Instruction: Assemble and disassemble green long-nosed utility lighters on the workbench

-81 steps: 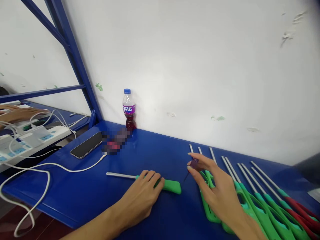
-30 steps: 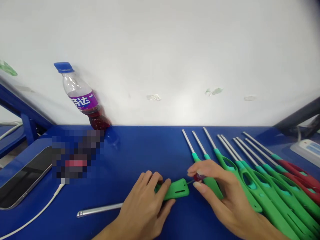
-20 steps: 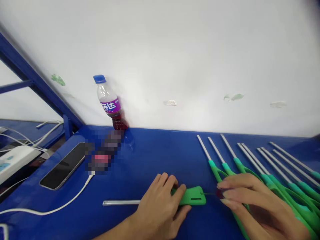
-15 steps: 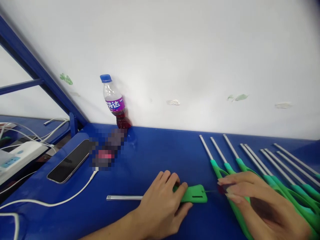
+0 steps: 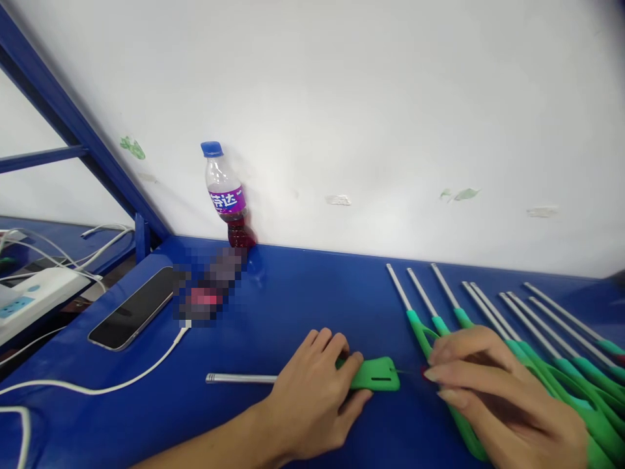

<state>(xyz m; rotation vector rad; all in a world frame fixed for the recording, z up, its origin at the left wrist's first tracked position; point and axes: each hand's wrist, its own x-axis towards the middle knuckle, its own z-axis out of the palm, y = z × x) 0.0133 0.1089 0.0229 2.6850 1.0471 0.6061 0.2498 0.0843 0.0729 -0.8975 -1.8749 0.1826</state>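
My left hand point(image 5: 312, 397) is closed over a green long-barrelled gas lighter point(image 5: 383, 374) that lies flat on the blue table. Its silver barrel points left, and its slotted butt end sticks out to the right of my fingers. My right hand point(image 5: 508, 397) pinches a small tool with a red handle point(image 5: 424, 372), mostly hidden by the fingertips. From it a thin shaft reaches left to the hole in the lighter's end; whether it sits inside is too fine to tell. Several more green lighters point(image 5: 469, 433) lie side by side around and beneath my right hand.
Against the white wall point(image 5: 312, 117) stands a bottle point(image 5: 227, 198) with dark red drink. A phone point(image 5: 134, 309) lies left on the blue table point(image 5: 312, 293), near a white cable point(image 5: 161, 365) and a blurred-out object. Beyond the left edge is a power strip point(image 5: 41, 296).
The view has shifted slightly. My right fingers have turned a little around the red handle, now covering more of it. My left hand keeps the lighter in the same place.
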